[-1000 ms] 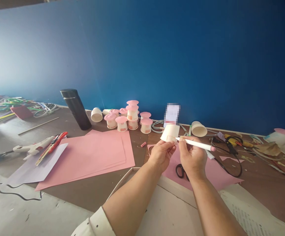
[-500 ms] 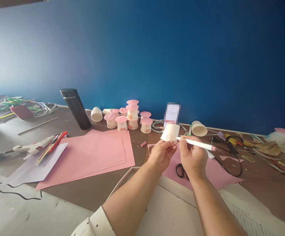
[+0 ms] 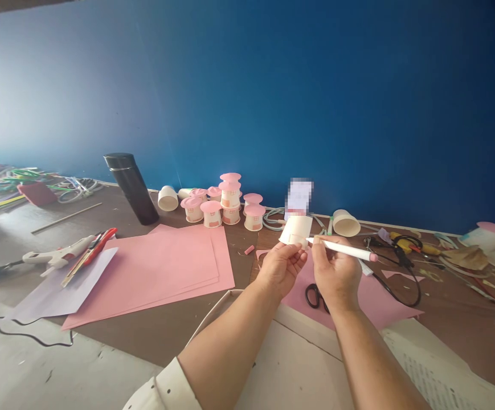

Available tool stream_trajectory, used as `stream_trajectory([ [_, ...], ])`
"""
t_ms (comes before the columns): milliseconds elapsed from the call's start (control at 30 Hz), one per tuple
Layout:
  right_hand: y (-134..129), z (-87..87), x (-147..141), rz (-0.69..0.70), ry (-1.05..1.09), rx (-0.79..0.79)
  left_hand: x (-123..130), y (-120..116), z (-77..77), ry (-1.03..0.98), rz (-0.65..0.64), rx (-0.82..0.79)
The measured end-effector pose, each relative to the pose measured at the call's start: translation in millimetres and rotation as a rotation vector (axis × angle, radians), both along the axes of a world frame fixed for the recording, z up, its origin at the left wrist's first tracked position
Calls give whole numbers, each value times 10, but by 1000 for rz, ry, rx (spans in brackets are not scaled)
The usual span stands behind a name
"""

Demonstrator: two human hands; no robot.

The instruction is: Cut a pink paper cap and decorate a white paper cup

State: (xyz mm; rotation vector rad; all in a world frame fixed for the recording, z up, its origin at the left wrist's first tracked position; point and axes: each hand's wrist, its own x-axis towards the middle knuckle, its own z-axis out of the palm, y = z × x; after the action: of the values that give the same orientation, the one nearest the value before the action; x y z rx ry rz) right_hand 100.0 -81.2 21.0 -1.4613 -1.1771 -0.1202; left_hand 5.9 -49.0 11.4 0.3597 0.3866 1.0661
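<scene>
My left hand (image 3: 282, 267) is closed on a white paper cup (image 3: 296, 229), held upside down with its rim toward me. Faint pink lines show on the cup's side. In my right hand (image 3: 336, 276) is a white marker pen (image 3: 345, 249) with a pink end, its tip at the cup's lower right side; whether it touches, I cannot tell. Below my hands lie a pink paper sheet (image 3: 384, 299) and black-handled scissors (image 3: 313, 296), partly hidden by my right hand. The pen's pink cap (image 3: 249, 249) appears to lie on the table, left of my hands.
Several pink-roofed paper cups (image 3: 230, 196) stand by the wall, some stacked. At left are a black flask (image 3: 131, 188), pink sheets (image 3: 166, 262), a glue gun (image 3: 59, 253) and a red cutter (image 3: 97, 247). A loose cup (image 3: 346, 223) and cables (image 3: 401, 250) lie right.
The pen has shifted very slightly to the right in my right hand. The cup and my left hand look almost unmoved.
</scene>
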Motion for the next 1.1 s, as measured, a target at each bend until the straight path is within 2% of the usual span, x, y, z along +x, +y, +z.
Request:
stream_trajectory([
  [467, -8, 12, 9, 14, 4, -32, 6, 16, -50, -8, -3, 25],
  [1100, -8, 12, 7, 9, -7, -26, 3, 1, -28, -1, 2, 46],
])
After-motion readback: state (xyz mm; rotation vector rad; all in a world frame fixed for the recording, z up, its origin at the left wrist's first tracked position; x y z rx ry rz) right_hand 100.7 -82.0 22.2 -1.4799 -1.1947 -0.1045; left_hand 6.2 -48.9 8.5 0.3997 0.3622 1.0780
